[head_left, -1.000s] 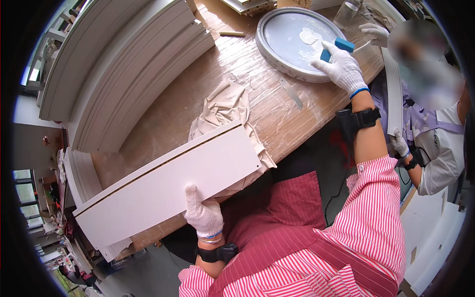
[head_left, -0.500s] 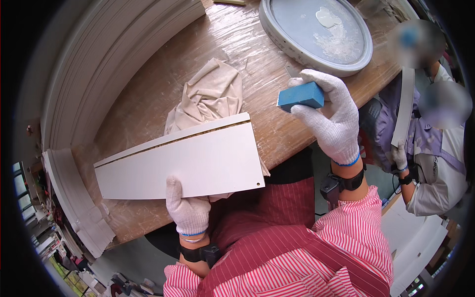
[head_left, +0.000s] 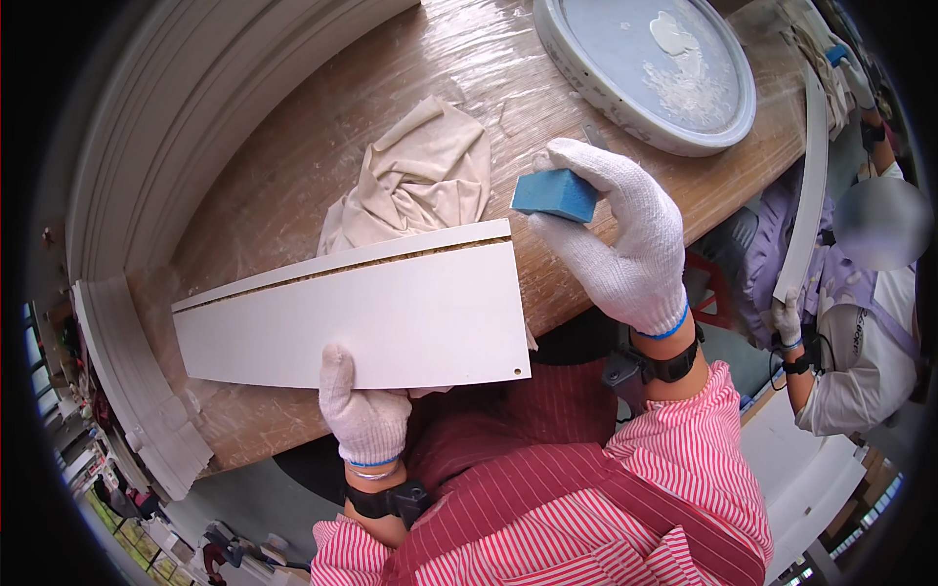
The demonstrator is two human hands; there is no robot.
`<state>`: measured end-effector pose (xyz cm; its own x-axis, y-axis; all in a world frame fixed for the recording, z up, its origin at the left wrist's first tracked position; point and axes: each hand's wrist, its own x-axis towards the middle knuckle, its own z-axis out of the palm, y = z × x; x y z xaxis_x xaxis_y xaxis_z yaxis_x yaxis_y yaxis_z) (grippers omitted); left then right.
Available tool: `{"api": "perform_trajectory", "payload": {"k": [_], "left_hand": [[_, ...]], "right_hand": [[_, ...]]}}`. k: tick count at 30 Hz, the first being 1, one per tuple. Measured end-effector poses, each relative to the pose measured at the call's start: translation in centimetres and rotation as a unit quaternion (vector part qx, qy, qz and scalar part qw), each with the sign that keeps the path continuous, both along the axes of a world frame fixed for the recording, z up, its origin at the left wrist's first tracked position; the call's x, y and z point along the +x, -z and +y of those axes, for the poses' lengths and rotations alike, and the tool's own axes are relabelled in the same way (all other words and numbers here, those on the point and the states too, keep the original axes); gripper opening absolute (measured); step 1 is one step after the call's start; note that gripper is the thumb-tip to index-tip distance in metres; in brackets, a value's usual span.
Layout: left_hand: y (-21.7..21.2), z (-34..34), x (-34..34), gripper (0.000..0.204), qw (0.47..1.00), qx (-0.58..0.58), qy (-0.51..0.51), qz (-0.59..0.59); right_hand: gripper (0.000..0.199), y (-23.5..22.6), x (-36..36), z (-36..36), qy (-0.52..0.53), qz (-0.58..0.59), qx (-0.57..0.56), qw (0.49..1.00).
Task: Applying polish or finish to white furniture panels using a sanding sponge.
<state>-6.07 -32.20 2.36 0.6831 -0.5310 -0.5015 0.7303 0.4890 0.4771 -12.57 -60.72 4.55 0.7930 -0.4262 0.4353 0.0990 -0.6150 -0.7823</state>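
My gloved left hand (head_left: pixel 364 415) grips the near edge of a white board (head_left: pixel 362 317), its thumb lying on the top face. A groove with a rough brown inside runs along the board's far side, and a small hole shows at its near right corner. Raised above the table, my gloved right hand (head_left: pixel 625 230) pinches a blue sanding block (head_left: pixel 555 195) between thumb and fingers, apart from the board. Just beyond the board lies a crumpled beige cloth (head_left: pixel 415 171), partly covered by it.
A round grey turntable (head_left: pixel 640 93) with white paste (head_left: pixel 674 37) on it stands at the far right of the film-covered wooden table (head_left: pixel 303 146). Long white mouldings (head_left: pixel 195 117) are stacked along the left. At right, a co-worker (head_left: pixel 850 283) holds a white strip (head_left: pixel 806 186).
My right hand has moved left with the sanding block, closer to the board's right end. The left hand keeps its hold on the board. The co-worker's far hand now shows on their strip's far end.
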Motion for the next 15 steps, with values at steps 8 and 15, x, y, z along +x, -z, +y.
{"api": "perform_trajectory", "payload": {"k": [8, 15], "left_hand": [[0.44, 0.29, 0.01, 0.051, 1.000, 0.004, 0.000, -0.004], [0.47, 0.31, 0.02, 0.052, 0.999, 0.034, -0.012, -0.002]], "right_hand": [[0.051, -0.63, 0.03, 0.14, 0.013, 0.015, -0.104, 0.994], [0.050, -0.94, 0.25, -0.13, -0.016, 0.012, -0.141, 0.990]]}}
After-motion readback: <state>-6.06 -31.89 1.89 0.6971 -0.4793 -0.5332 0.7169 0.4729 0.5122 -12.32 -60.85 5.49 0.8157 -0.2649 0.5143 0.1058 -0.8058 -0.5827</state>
